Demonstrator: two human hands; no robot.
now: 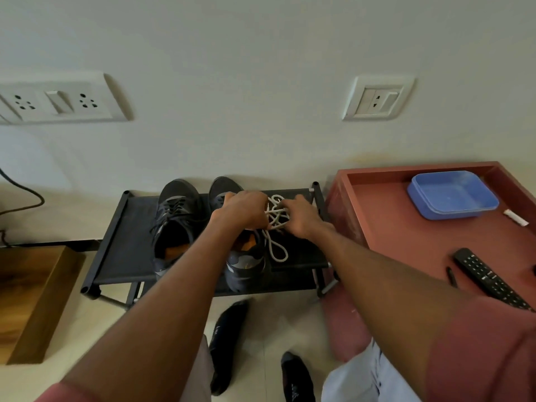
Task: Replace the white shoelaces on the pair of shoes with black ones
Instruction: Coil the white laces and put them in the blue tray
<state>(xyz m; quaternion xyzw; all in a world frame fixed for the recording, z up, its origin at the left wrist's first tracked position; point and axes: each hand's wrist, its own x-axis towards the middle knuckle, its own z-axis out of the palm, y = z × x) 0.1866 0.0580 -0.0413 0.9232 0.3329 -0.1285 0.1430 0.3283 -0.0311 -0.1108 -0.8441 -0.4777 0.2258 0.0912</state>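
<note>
Two dark grey shoes stand side by side on a black shoe rack [116, 242]. The left shoe [177, 221] carries black laces. The right shoe [245, 262] lies mostly under my left hand [242, 211], which is curled over its tongue area. A tangle of white shoelace [277, 224] lies just right of that shoe, with a loop trailing toward me. My right hand [301, 217] grips the tangle from the right. Both hands hold parts of the white lace between them.
A red-brown side table [406, 227] stands to the right with a blue plastic container [452, 195], a black remote [490, 280] and a small white object [516, 217]. A wooden board [32, 300] lies at the left. My feet in dark socks [229, 340] are on the floor.
</note>
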